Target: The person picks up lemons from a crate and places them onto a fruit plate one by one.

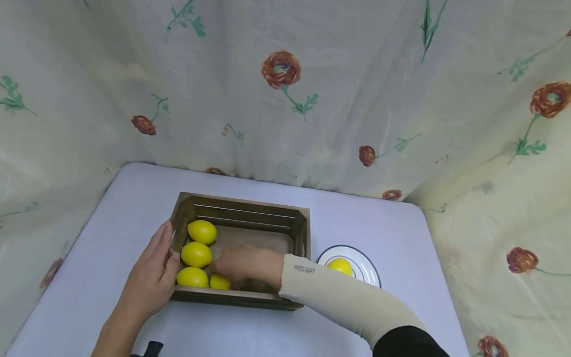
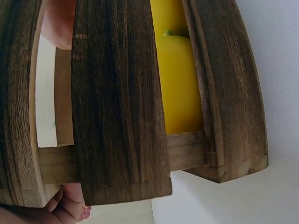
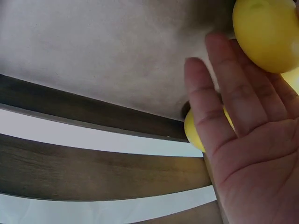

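Note:
A brown slatted wooden crate [image 1: 250, 293] stands on the white table, with several lemons [image 1: 202, 232] grouped along its left side. Through the slats in the left wrist view, two lemons [image 2: 180, 84] show. My left hand [image 1: 153, 275] rests against the crate's left wall, fingers extended along it and the thumb by the rim. Inside the crate, my right hand [image 1: 245, 265] reaches left among the fruit. In the right wrist view it holds a lemon [image 3: 266, 35] at its fingertips; the thumb is mostly out of frame. Another lemon [image 3: 193, 130] lies behind the outer fingers.
Right of the crate, a white plate [image 1: 368, 270] with a dark rim bears one lemon [image 1: 340, 266], partly covered by the right sleeve [image 1: 352, 297]. A black object [image 1: 153, 348] pokes in at the bottom edge. A flowered curtain [image 1: 334, 99] surrounds the table [image 1: 392, 238].

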A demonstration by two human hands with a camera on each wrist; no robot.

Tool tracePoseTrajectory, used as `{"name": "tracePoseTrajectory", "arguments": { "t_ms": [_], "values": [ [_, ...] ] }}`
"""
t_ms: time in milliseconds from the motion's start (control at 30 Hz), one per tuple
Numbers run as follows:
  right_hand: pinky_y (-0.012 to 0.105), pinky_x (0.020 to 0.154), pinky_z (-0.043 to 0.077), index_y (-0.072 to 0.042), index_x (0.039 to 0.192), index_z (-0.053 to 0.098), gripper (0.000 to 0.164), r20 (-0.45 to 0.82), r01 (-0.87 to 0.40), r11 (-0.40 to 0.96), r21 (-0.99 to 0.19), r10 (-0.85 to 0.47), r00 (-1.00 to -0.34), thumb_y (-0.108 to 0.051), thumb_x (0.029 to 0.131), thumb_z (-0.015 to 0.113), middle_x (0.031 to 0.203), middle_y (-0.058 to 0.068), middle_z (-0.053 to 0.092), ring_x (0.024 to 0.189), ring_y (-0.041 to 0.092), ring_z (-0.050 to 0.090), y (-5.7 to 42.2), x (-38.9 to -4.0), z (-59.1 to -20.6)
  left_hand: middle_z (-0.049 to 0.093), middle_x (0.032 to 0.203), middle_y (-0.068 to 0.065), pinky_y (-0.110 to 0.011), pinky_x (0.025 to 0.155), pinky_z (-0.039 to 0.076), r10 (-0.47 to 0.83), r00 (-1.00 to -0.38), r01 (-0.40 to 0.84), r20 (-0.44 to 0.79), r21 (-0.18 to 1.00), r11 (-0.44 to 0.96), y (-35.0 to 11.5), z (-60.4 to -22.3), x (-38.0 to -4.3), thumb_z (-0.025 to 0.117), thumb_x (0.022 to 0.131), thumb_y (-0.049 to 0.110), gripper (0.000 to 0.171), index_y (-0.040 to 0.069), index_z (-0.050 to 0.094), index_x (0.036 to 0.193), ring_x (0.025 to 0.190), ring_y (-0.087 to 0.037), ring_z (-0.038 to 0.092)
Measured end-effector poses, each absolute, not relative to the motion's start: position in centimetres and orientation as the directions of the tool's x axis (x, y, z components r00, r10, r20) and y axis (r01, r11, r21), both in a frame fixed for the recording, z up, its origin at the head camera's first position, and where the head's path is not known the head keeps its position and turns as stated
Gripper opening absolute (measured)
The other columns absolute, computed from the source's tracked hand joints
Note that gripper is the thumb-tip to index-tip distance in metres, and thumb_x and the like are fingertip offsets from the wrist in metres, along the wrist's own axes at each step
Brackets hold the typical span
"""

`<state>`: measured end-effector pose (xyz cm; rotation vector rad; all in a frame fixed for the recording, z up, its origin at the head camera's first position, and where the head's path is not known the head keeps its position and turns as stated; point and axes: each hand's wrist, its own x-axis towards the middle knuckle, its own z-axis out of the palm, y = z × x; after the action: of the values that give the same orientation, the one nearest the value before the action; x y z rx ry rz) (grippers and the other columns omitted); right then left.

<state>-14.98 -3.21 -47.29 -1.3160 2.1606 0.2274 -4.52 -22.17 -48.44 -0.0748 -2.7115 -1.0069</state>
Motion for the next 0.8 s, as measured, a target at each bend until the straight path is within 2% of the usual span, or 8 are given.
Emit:
{"name": "tracePoseTrajectory", "arguments": {
  "t_ms": [133, 367, 533, 667, 800],
  "values": [
    [0.022, 0.063, 0.050, -0.028, 0.118, 0.067, 0.032, -0.566, -0.852, 0.493, -0.174, -0.759, -0.323, -0.016, 0.092, 0.082, 0.080, -0.009, 0.058, 0.071, 0.010, 0.052, -3.3, -15.1, -47.0, 0.027, 0.169, -0.020, -0.055, 0.122, 0.029, -0.042, -0.969, 0.125, 0.243, 0.633, 0.764, -22.2, -48.4, -4.6, 0.048, 0.107, 0.014, 0.062, -0.004, 0.028, 0.162, 0.151, -0.043, 0.033],
    [0.024, 0.065, 0.050, -0.023, 0.114, 0.065, 0.033, -0.544, -0.824, 0.537, -0.181, -0.753, -0.370, -0.014, 0.088, 0.084, 0.089, -0.008, 0.058, 0.077, 0.012, 0.054, -3.2, -15.7, -46.7, 0.027, 0.169, -0.020, -0.056, 0.122, 0.029, -0.042, -0.970, 0.124, 0.239, 0.639, 0.759, -22.0, -48.5, -4.7, 0.049, 0.107, 0.014, 0.062, -0.004, 0.028, 0.162, 0.151, -0.043, 0.033],
    [0.025, 0.066, 0.051, -0.021, 0.128, 0.063, 0.045, -0.525, -0.809, 0.557, -0.187, -0.753, -0.397, -0.015, 0.088, 0.083, 0.093, -0.007, 0.058, 0.081, 0.012, 0.056, -3.2, -16.4, -46.8, 0.026, 0.169, -0.020, -0.057, 0.122, 0.030, -0.042, -0.971, 0.122, 0.234, 0.640, 0.759, -22.0, -48.4, -4.7, 0.049, 0.107, 0.014, 0.062, -0.003, 0.027, 0.163, 0.151, -0.043, 0.033],
    [0.025, 0.065, 0.051, -0.019, 0.135, 0.060, 0.051, -0.508, -0.806, 0.557, -0.202, -0.763, -0.400, -0.016, 0.089, 0.082, 0.091, -0.006, 0.058, 0.079, 0.013, 0.057, -3.3, -17.0, -46.9, 0.026, 0.169, -0.020, -0.059, 0.121, 0.031, -0.045, -0.971, 0.121, 0.234, 0.645, 0.754, -22.0, -48.2, -4.6, 0.049, 0.106, 0.013, 0.063, -0.004, 0.027, 0.162, 0.147, -0.044, 0.038],
    [0.026, 0.066, 0.051, -0.018, 0.142, 0.058, 0.058, -0.481, -0.797, 0.564, -0.216, -0.772, -0.416, -0.017, 0.089, 0.082, 0.098, -0.006, 0.059, 0.081, 0.013, 0.058, -3.3, -17.3, -46.6, 0.026, 0.170, -0.020, -0.060, 0.119, 0.032, -0.047, -0.972, 0.119, 0.232, 0.648, 0.753, -21.9, -48.1, -4.6, 0.049, 0.106, 0.013, 0.063, -0.003, 0.026, 0.163, 0.145, -0.044, 0.041]
  ]
}}
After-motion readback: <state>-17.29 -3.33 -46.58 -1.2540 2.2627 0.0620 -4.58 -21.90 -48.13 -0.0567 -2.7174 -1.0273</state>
